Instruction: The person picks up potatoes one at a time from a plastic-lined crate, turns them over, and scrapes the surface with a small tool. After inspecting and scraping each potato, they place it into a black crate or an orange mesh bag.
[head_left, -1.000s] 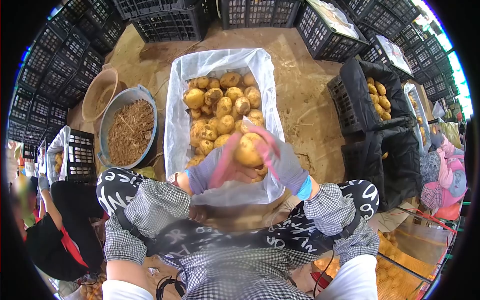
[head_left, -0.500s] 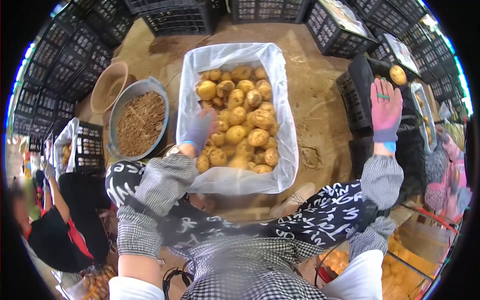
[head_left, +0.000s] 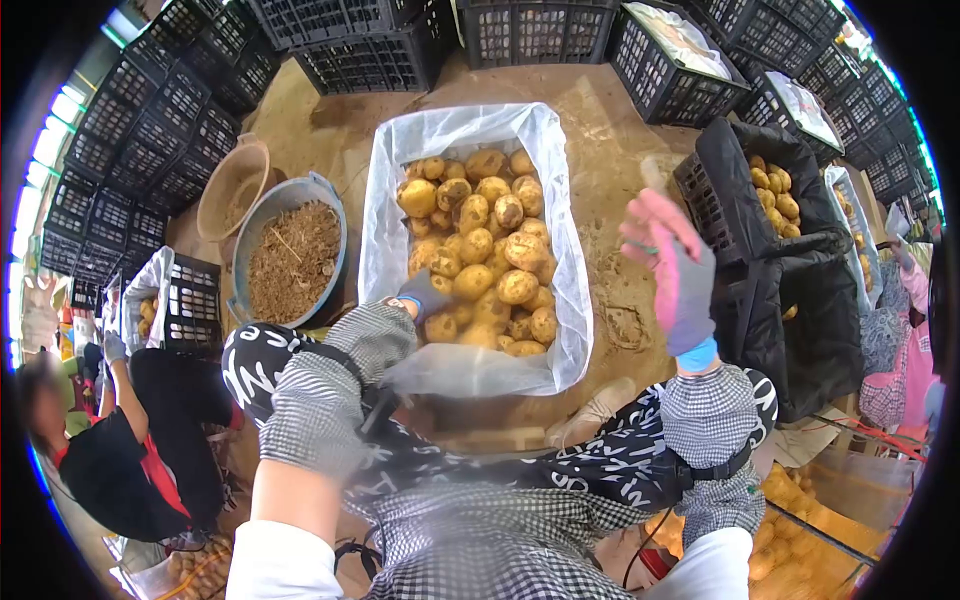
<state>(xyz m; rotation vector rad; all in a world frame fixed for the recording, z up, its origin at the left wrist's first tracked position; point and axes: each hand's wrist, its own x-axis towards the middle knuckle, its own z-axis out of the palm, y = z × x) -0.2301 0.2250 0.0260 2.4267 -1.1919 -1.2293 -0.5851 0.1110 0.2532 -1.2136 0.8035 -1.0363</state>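
Potatoes fill a crate with a white plastic liner in front of me. My left hand, in a grey glove, reaches into its near left part and touches the potatoes; its fingers are mostly hidden. My right hand, in a pink and grey glove, hangs over the floor between this crate and a black-lined crate at the right. Its fingers are spread and blurred, with nothing in them. More potatoes lie inside the black-lined crate.
A blue tub of brown debris and a tan basin stand at the left. Another black-lined crate holds a potato. Stacked black crates line the back. A co-worker is at the far left.
My right hand has moved left from the black-lined crate, and the potato beside it has left the hand. My left hand has shifted slightly down and right within the white-lined crate.
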